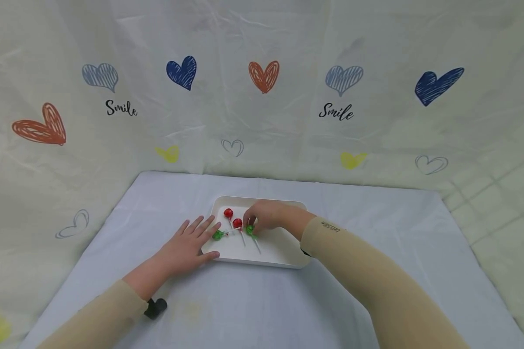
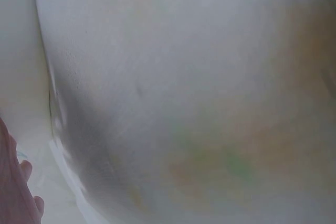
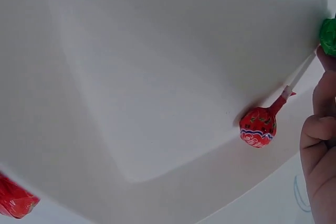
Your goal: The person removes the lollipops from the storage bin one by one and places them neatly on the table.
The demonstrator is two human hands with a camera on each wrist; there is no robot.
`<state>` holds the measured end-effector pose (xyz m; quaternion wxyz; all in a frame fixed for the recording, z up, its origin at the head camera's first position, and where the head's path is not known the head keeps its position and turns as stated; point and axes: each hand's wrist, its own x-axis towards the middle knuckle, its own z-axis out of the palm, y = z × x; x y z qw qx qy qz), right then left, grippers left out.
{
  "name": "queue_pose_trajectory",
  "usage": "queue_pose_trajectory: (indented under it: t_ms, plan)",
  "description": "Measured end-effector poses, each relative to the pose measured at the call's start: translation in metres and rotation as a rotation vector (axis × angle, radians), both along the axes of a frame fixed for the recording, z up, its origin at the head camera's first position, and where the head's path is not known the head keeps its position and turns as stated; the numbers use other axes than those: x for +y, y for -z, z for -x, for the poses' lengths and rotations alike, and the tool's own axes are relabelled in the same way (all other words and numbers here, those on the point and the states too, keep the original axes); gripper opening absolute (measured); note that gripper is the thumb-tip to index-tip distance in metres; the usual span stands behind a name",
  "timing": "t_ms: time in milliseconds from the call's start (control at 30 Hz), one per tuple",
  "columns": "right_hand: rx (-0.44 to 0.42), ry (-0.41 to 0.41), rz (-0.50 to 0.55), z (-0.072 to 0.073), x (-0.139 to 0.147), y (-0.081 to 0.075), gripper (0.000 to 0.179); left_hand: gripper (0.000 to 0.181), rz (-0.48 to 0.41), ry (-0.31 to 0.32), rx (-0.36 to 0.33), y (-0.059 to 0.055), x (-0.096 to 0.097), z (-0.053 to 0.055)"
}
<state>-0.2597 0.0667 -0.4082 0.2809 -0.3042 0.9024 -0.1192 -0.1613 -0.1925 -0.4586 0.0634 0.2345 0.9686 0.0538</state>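
My right hand (image 1: 264, 214) reaches over the white tray (image 1: 284, 257) and pinches the head of a green-wrapped lollipop (image 1: 251, 230), whose white stick points down toward the front rim. In the right wrist view, that green head (image 3: 329, 36) sits at the fingertips. Two red lollipops (image 1: 228, 213) lie just left of it in the tray. Farther left is another green lollipop (image 1: 218, 235), close to the fingers of my left hand (image 1: 185, 249). The left hand lies spread with straight fingers over the tray's left edge. Only part of it (image 2: 16, 187) shows in the blurred left wrist view.
A white cloth covers the table (image 1: 244, 310). Behind it hangs a pale curtain (image 1: 301, 48) printed with hearts and "Smile". A black strap piece (image 1: 155, 309) shows at the left wrist. Lower left in the right wrist view is a red wrapper (image 3: 17, 199).
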Motion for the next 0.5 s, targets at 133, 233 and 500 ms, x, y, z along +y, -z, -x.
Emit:
queue_pose_trajectory:
  t_ms: [133, 233, 500]
  plan:
    - [0.011, 0.008, -0.025, -0.0004, 0.0015, 0.0022, 0.025, 0.088, 0.006, -0.002, -0.004, -0.0004, 0.0001, -0.0001]
    - [0.019, 0.009, -0.034, -0.0009, 0.0027, 0.0027, 0.024, 0.087, 0.003, -0.012, -0.017, -0.0018, 0.0011, -0.0006]
    - [0.016, -0.001, -0.018, 0.0006, 0.0076, 0.0001, 0.019, 0.087, 0.004, -0.008, -0.019, -0.0022, 0.0022, -0.0010]
